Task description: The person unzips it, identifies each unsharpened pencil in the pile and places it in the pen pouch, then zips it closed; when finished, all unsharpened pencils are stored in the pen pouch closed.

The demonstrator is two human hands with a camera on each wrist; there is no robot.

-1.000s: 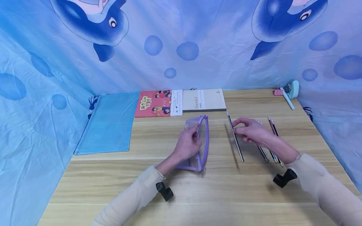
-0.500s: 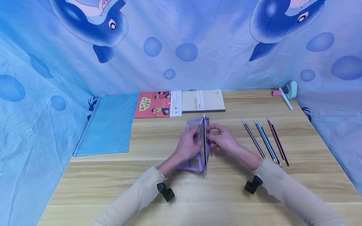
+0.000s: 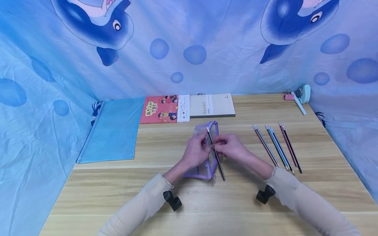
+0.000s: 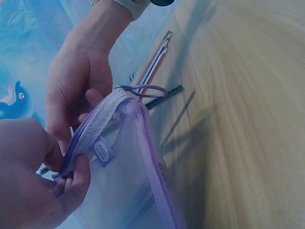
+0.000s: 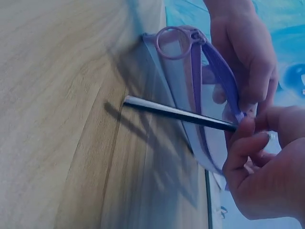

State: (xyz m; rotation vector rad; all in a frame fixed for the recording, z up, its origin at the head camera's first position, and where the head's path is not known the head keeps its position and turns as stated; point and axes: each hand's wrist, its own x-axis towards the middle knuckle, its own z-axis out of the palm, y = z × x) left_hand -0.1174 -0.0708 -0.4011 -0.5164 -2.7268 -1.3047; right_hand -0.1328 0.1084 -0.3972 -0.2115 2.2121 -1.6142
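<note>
My left hand pinches the edge of a see-through mesh pencil case with purple trim, lifting its zipped side so the mouth gapes. A ring pull hangs from the zip. Thumb and fingers of my right hand grip a dark pencil around its middle. It slants across the case's mouth, one end by my left fingertips and the other beyond the near purple edge. In the right wrist view that dark end points away over the table.
Several pencils lie spread to the right. At the back stand a red book, a Gambit notebook and a blue mesh folder. Small stationery, with a light-blue pen, sits at the back right corner of the table.
My right hand has carried the pencil left from beside the other pencils to the case's mouth. The pencil has since tilted, its near end swinging right. My left hand keeps its hold.
</note>
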